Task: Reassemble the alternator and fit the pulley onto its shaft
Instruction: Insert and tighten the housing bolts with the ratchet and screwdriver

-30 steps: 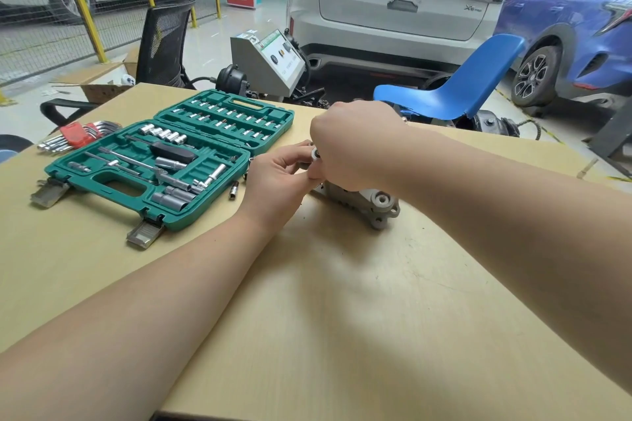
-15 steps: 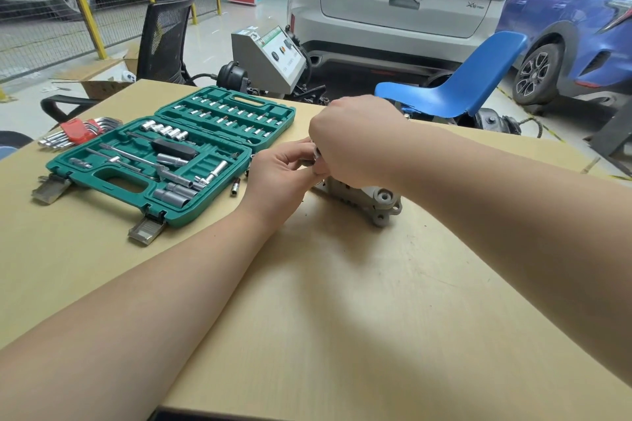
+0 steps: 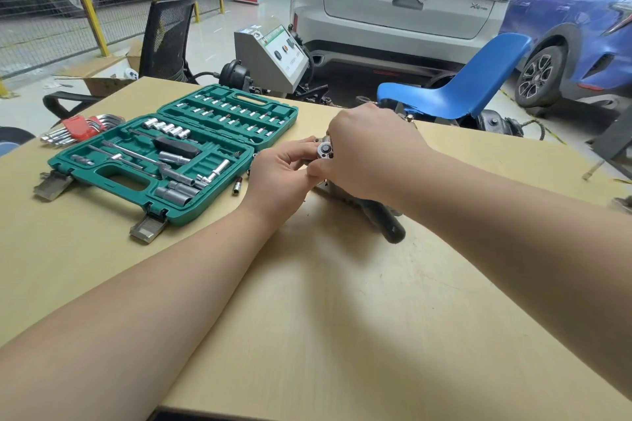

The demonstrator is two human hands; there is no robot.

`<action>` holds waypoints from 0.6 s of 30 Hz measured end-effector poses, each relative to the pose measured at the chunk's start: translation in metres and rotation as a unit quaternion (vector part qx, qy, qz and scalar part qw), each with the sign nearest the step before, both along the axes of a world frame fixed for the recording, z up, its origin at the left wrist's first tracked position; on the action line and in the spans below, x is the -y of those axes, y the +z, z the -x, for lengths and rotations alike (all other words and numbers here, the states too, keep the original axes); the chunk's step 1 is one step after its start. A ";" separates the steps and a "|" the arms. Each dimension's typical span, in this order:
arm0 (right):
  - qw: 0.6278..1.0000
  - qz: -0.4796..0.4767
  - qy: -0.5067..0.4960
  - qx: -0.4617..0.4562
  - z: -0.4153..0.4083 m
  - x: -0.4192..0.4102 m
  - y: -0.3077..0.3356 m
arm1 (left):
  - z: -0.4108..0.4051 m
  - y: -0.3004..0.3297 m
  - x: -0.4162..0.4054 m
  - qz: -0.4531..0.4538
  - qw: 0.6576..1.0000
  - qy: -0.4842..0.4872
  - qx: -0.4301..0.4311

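The alternator (image 3: 342, 194) lies on the tan table (image 3: 342, 301) and is almost wholly hidden under my hands; only a grey edge shows below my right hand. A ratchet's round silver head (image 3: 325, 150) sits between my hands, and its black handle (image 3: 391, 231) sticks out toward me from under my right wrist. My left hand (image 3: 284, 174) pinches around the ratchet head with curled fingers. My right hand (image 3: 369, 154) is curled over the ratchet and the top of the alternator. The pulley and shaft are hidden.
An open green socket set case (image 3: 171, 154) lies on the left of the table, with a loose socket (image 3: 236, 187) beside it and red-holdered hex keys (image 3: 80, 128) further left. A blue chair (image 3: 458, 92), a grey machine (image 3: 273, 55) and parked cars stand behind the table.
The ratchet's black handle has swung out into view below my right wrist, covering the alternator lug seen before. The ratchet head now shows between my hands, which stay in place.
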State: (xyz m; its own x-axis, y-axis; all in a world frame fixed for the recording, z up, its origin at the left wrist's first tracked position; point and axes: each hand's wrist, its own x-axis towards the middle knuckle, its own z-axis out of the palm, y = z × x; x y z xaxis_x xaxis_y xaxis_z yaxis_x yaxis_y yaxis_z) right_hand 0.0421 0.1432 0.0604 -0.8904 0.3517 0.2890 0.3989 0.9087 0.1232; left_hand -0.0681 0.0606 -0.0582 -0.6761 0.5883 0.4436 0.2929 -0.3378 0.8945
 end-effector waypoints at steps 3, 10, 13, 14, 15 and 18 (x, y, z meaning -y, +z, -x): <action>1.000 -0.015 -0.005 0.015 -0.005 0.002 -0.002 | 0.000 -0.001 0.000 -0.011 1.000 -0.016 0.010; 0.988 -0.074 0.072 0.114 -0.003 -0.002 0.020 | -0.001 0.002 0.002 -0.027 0.998 -0.046 0.015; 0.992 -0.059 0.042 0.101 -0.001 0.000 0.022 | -0.002 0.001 0.000 -0.012 1.000 -0.014 0.023; 0.994 -0.056 0.031 0.089 -0.002 0.001 0.020 | -0.002 0.002 0.000 -0.006 1.000 -0.007 0.027; 0.995 -0.052 0.022 0.077 -0.001 0.003 0.017 | -0.002 0.002 0.000 -0.002 1.000 -0.001 0.029; 0.998 -0.034 0.013 0.058 0.000 0.006 0.010 | -0.002 0.004 0.000 0.007 1.000 0.005 0.024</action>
State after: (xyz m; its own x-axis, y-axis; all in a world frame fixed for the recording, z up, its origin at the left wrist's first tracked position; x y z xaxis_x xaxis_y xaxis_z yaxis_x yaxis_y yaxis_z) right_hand 0.0422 0.1369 0.0701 -0.9275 0.3113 0.2069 0.3552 0.9063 0.2290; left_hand -0.0664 0.0603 -0.0546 -0.7026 0.5865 0.4029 0.2531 -0.3232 0.9119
